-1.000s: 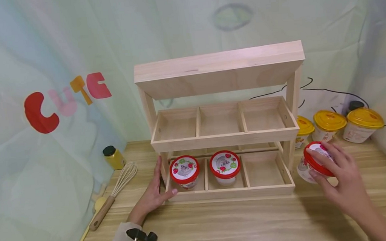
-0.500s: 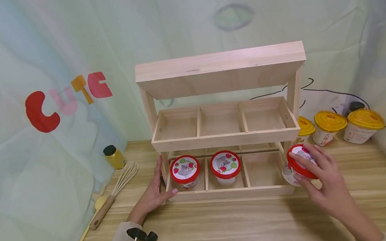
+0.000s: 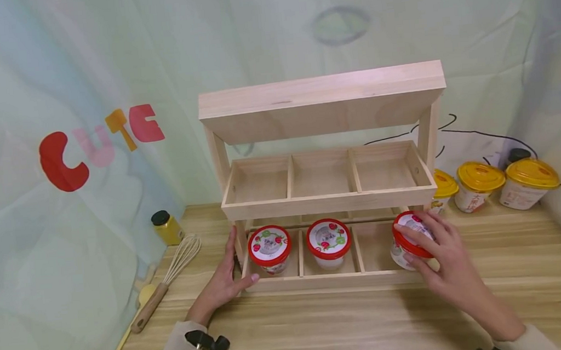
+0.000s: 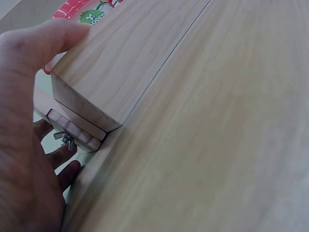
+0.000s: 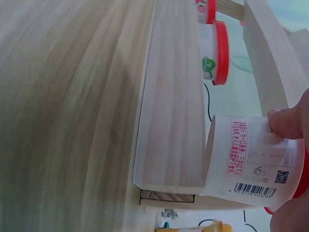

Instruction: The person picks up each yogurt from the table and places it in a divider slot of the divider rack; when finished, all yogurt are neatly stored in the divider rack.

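Gripping hand: the person's right hand grasps a printed cup from above, digits to either side of its red-rimmed lid.
Cup's place: at the right end of the right compartment in the lower tray of a wooden rack; whether its base touches wood cannot be told.
Cup's handling: probably light, its thin wall likely to dent under a hard squeeze; the smooth side may slip, so the firmer rim by the lid looks the best hold.
Spread hand: the left hand rests at the rack's left near corner, thumb against the front, fingers along the outside.
Lidded neighbours: a left cup and a middle cup stand in the other two lower compartments.
Bench: whisk to the left, yellow-lidded tubs far right.
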`<state>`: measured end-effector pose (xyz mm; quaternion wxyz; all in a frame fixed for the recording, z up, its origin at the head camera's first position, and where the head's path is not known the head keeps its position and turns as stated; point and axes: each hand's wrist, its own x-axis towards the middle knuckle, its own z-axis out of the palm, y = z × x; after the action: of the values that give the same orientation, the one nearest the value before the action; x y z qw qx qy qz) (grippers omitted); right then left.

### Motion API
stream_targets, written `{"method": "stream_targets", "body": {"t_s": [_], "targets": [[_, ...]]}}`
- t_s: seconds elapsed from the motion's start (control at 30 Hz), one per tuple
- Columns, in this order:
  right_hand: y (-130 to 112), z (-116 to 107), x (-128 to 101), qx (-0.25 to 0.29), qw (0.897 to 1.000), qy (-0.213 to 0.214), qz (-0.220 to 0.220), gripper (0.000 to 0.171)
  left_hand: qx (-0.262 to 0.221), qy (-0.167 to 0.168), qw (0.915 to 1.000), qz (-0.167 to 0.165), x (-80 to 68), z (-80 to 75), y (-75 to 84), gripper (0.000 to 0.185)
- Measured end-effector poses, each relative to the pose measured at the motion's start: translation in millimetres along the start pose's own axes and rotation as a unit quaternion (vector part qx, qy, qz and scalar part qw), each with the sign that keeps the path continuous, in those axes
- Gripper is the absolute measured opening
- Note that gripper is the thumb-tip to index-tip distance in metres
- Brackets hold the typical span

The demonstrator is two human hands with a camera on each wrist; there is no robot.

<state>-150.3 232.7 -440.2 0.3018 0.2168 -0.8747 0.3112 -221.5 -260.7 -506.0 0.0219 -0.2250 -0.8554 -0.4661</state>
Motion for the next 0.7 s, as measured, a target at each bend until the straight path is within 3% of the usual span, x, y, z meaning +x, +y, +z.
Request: {"method": "stream_targets", "body": {"t_s": [0.5, 0.7], "targets": [[5, 33, 11, -0.010, 1.000, -0.018, -0.014, 0.065, -0.001, -0.002, 1.0000, 0.003, 0.7, 0.5, 1.2, 0.132], [9, 44, 16, -0.034, 0.998, 0.000, -0.053, 0.060, -0.005, 0.001, 1.0000, 0.003, 0.2, 0.8, 0.2, 0.132]]}}
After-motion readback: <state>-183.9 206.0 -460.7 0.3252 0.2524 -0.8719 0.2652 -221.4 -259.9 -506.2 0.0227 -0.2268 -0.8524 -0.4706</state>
